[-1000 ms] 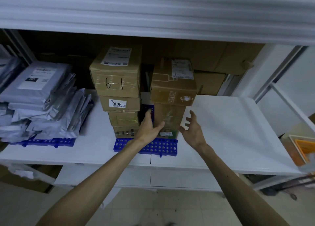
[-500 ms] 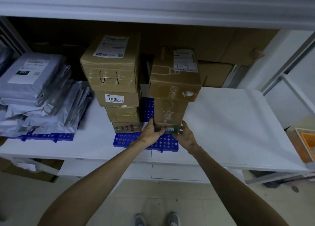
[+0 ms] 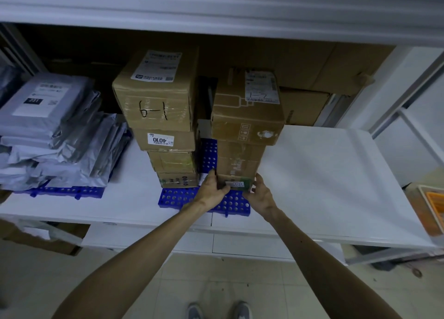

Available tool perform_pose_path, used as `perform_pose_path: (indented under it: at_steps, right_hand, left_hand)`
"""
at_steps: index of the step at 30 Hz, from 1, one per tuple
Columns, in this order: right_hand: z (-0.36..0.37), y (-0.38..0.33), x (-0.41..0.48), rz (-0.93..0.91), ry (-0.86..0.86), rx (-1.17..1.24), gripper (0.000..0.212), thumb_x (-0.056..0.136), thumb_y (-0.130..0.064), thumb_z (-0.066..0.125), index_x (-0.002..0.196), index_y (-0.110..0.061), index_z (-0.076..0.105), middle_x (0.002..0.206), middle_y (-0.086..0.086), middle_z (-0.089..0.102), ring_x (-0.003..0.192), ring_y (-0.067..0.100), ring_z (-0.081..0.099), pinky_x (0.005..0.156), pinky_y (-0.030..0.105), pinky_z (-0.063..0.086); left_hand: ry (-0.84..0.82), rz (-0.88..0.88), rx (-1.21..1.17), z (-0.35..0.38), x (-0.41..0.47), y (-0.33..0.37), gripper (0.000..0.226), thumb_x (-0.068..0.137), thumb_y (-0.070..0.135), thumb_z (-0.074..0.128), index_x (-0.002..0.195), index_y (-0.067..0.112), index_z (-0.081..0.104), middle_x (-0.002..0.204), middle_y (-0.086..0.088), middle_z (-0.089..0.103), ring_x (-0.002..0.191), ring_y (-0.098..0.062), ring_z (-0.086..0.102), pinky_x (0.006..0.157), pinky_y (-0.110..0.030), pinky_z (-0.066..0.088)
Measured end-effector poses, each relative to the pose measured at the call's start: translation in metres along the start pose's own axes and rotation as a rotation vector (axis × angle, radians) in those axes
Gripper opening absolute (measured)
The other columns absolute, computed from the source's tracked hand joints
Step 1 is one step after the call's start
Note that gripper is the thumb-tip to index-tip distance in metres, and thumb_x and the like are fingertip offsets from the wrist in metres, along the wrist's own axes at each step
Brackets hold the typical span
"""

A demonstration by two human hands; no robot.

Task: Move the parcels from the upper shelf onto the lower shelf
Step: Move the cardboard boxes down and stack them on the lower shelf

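Moved: reach dropped to the bottom parcel [image 3: 236,183].
Left hand [image 3: 211,192]: gripped its left end.
Right hand [image 3: 260,196]: gripped its right end.

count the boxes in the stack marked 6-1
4: the 6-1 box on top, the 4010 box under it, a third box below, a bottom box on the blue mat. More may hide behind.

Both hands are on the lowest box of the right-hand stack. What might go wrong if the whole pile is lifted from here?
1. The left grip and right grip hold only the thin bottom box; the boxes piled on it may slide off if it tilts.
2. The top box is wider than those beneath and overhangs them, so the pile looks top-heavy.
3. The left stack stands close by; a sideways swing might knock it.
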State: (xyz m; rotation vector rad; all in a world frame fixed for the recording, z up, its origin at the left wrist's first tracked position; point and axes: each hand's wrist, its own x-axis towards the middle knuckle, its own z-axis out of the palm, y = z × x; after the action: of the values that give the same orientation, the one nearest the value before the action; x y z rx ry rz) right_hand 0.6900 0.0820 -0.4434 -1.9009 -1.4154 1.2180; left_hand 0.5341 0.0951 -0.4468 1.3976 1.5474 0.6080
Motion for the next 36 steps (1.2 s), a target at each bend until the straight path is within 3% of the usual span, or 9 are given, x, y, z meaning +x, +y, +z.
perform_pose_path:
  at_steps: [4, 8, 11, 14, 19, 25, 28, 31, 36]
  right_hand:
    - [0.001, 0.003, -0.010, 0.034, 0.027, -0.015, 0.052, 0.090, -0.013, 0.061, 0.134, -0.007, 0.035, 0.124, 0.012, 0.056, 0.108, 0.027, 0.060, 0.083, 0.032, 0.052]
    - [0.005, 0.003, -0.030, -0.051, -0.011, 0.003, 0.027, 0.091, -0.002, 0.056, 0.116, -0.010, 0.049, 0.104, 0.003, 0.057, 0.086, 0.013, 0.057, 0.065, 0.013, 0.049]
    - [0.011, 0.001, -0.039, -0.090, -0.043, -0.038, 0.019, 0.090, -0.002, 0.052, 0.099, -0.019, 0.052, 0.107, 0.009, 0.066, 0.085, 0.018, 0.060, 0.075, 0.028, 0.053]
    - [0.020, -0.013, -0.039, -0.144, -0.068, -0.016, 0.021, 0.091, -0.004, 0.052, 0.108, -0.018, 0.054, 0.107, 0.008, 0.065, 0.089, 0.026, 0.065, 0.077, 0.038, 0.057]
    - [0.053, -0.042, -0.040, -0.201, -0.082, -0.033, 0.041, 0.092, -0.009, 0.056, 0.132, -0.010, 0.049, 0.125, 0.008, 0.059, 0.107, 0.024, 0.059, 0.090, 0.032, 0.051]
    - [0.097, -0.081, -0.021, -0.124, -0.005, -0.007, 0.063, 0.090, -0.018, 0.062, 0.145, -0.011, 0.030, 0.107, 0.003, 0.059, 0.109, 0.024, 0.057, 0.086, 0.023, 0.042]
    - [0.120, -0.100, -0.014, -0.044, 0.032, 0.068, 0.079, 0.088, -0.018, 0.066, 0.150, -0.010, 0.019, 0.135, 0.006, 0.052, 0.131, 0.025, 0.044, 0.095, 0.025, 0.039]
    - [0.135, -0.115, -0.013, -0.021, 0.143, -0.016, 0.065, 0.093, -0.010, 0.052, 0.150, -0.010, 0.021, 0.136, 0.008, 0.053, 0.124, 0.027, 0.050, 0.093, 0.029, 0.042]
    - [0.142, -0.125, -0.020, 0.014, 0.192, 0.029, 0.062, 0.088, -0.007, 0.053, 0.145, -0.015, 0.031, 0.127, 0.010, 0.059, 0.117, 0.028, 0.055, 0.091, 0.030, 0.045]
  left_hand:
    - [0.002, -0.001, -0.035, -0.002, -0.020, -0.008, 0.045, 0.094, 0.017, 0.060, 0.133, 0.019, 0.039, 0.124, 0.008, 0.048, 0.116, -0.007, 0.047, 0.092, -0.020, 0.041]
    - [0.069, 0.008, -0.068, -0.009, -0.044, -0.026, 0.057, 0.094, 0.017, 0.060, 0.143, 0.017, 0.030, 0.128, 0.005, 0.050, 0.111, -0.007, 0.050, 0.090, -0.021, 0.044]
    - [0.158, 0.047, -0.090, -0.017, -0.063, -0.037, 0.054, 0.092, 0.011, 0.061, 0.140, 0.017, 0.036, 0.126, 0.007, 0.053, 0.108, -0.001, 0.053, 0.092, -0.019, 0.047]
    - [0.325, 0.102, -0.040, -0.038, -0.076, -0.044, 0.049, 0.091, 0.010, 0.062, 0.135, 0.015, 0.041, 0.130, 0.005, 0.049, 0.116, -0.007, 0.051, 0.099, -0.027, 0.048]
    - [0.495, 0.136, 0.050, -0.083, -0.081, -0.062, 0.040, 0.090, 0.008, 0.063, 0.122, 0.016, 0.042, 0.123, 0.003, 0.040, 0.105, -0.009, 0.050, 0.084, -0.012, 0.047]
    - [0.323, 0.047, 0.014, -0.139, -0.058, -0.092, 0.077, 0.086, 0.021, 0.071, 0.146, 0.012, 0.023, 0.148, -0.009, 0.032, 0.132, -0.023, 0.038, 0.106, -0.031, 0.038]
    - [0.190, 0.124, 0.012, -0.164, -0.042, -0.095, 0.088, 0.085, 0.023, 0.072, 0.151, 0.014, 0.013, 0.155, -0.003, 0.024, 0.140, -0.020, 0.029, 0.110, -0.030, 0.032]
    - [0.101, 0.196, -0.002, -0.178, -0.028, -0.088, 0.083, 0.086, 0.019, 0.071, 0.150, 0.015, 0.017, 0.145, 0.007, 0.030, 0.133, -0.009, 0.030, 0.102, -0.021, 0.029]
    - [0.013, 0.195, -0.025, -0.176, -0.005, -0.080, 0.073, 0.087, 0.019, 0.068, 0.145, 0.021, 0.023, 0.143, -0.003, 0.044, 0.131, -0.017, 0.043, 0.105, -0.026, 0.037]
